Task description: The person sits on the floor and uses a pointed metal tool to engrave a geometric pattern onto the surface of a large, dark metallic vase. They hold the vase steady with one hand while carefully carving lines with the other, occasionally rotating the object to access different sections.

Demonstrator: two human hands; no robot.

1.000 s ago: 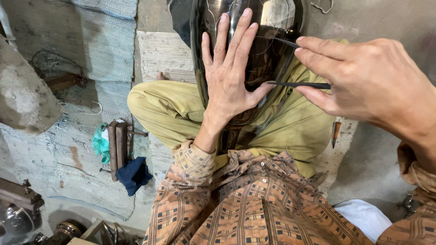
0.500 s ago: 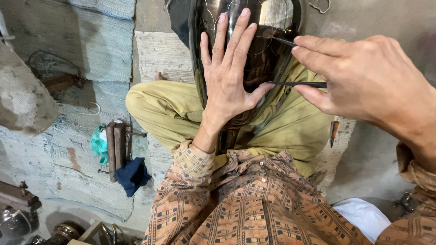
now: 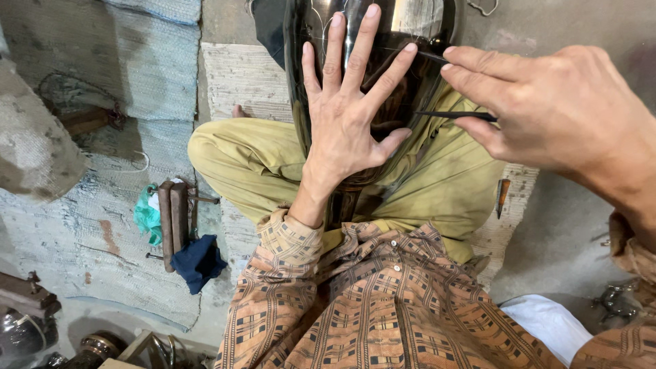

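While the person sits cross-legged on a woven mat (image 3: 246,75) laid over the floor (image 3: 581,225), a dark glossy vessel (image 3: 383,41) stands upright between the knees, resting against the olive trousers (image 3: 444,184). Below it spreads the brown checked shirt (image 3: 369,301). Left hand (image 3: 348,116) lies open and flat on the vessel's curved face, fingers spread wide, palm pressed to the metal. Right hand (image 3: 553,113) is closed in a pinch on a thin black tool (image 3: 454,115), whose tip touches the vessel just beside the left thumb. To the left on the mat lie a blue cloth (image 3: 197,262), a green rag (image 3: 146,214) and two wooden bars (image 3: 172,219), well apart from both hands. A small orange wedge (image 3: 503,195) sits on the mat near the right knee.
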